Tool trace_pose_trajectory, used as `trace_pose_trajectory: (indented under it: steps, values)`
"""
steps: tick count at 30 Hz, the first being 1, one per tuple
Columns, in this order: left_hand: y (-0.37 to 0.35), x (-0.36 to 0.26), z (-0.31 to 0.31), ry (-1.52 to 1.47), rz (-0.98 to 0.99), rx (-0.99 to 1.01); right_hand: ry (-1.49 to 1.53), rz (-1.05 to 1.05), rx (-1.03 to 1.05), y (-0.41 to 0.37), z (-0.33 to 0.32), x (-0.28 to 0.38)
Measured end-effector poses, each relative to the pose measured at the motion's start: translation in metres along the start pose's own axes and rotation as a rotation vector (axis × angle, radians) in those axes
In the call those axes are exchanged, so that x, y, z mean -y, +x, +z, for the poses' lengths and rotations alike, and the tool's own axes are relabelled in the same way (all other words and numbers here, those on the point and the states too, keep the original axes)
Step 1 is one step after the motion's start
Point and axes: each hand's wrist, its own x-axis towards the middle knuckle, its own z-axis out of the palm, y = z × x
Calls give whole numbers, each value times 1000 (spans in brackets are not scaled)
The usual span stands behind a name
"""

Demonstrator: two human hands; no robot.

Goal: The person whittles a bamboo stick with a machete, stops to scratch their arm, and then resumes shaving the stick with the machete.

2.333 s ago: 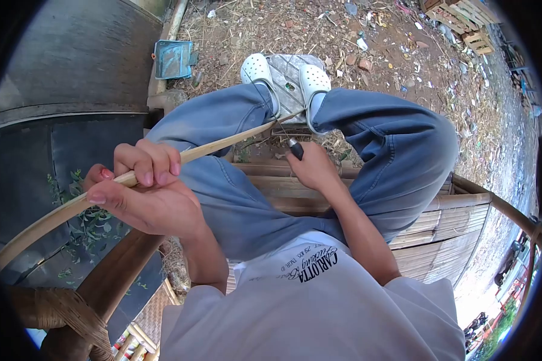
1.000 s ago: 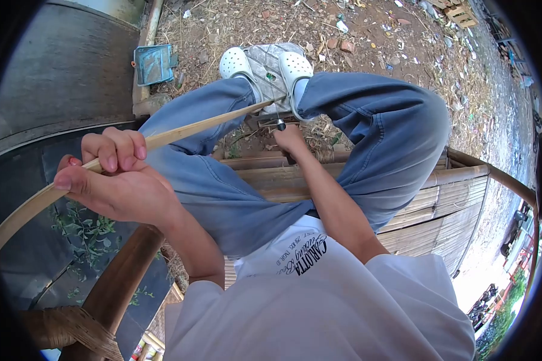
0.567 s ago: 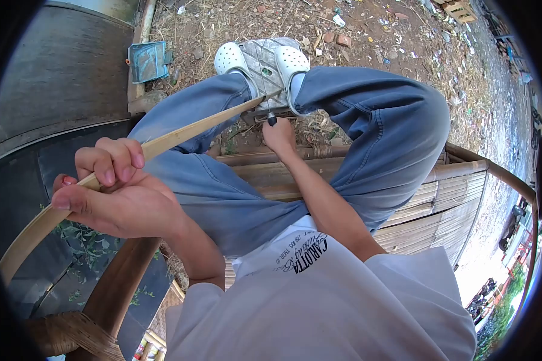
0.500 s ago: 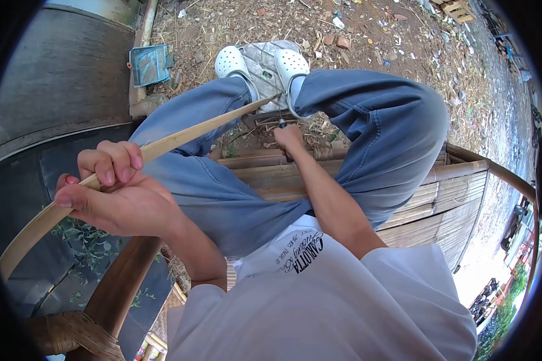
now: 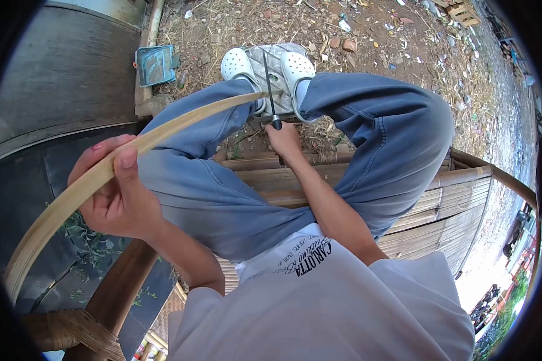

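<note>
A long, pale bamboo strip (image 5: 186,120) curves from the lower left edge up to a tip near my shoes. My left hand (image 5: 111,198) pinches it between thumb and fingers, well back from that tip. Between my knees, my right hand (image 5: 284,142) is wrapped around the black handle of a knife (image 5: 268,84). The knife's narrow dark blade points away from me, with a silver collar at the handle. The strip's far end lies right beside the blade, just left of it.
My white clogs (image 5: 297,67) rest on a worn grey slab (image 5: 277,53) over littered soil. I sit on a bamboo bench (image 5: 427,210). A blue tray (image 5: 155,65) leans at the left by a dark panel (image 5: 66,78). A wooden crate (image 5: 464,13) stands far right.
My left hand has turned over on the strip, its thumb now on top, and the strip bows more. The knife blade has swung upright in view, and the strip's tip has shifted slightly left.
</note>
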Motion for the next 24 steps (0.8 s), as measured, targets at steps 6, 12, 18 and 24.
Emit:
trace_pose_trajectory:
  steps: [6, 12, 18, 24]
  values:
    - [5, -1, 30, -410, 19, -106, -20, -192, 6, -29, -12, 40]
    - [1, -15, 24, -495, -80, -210, -269, -121, 38, -11, 0, 12]
    - [8, -17, 32, -473, -115, -277, -252, -121, 97, -20, -6, 27]
    - [3, -27, 36, -386, -121, -312, -353, 118, 83, 8, -11, -18]
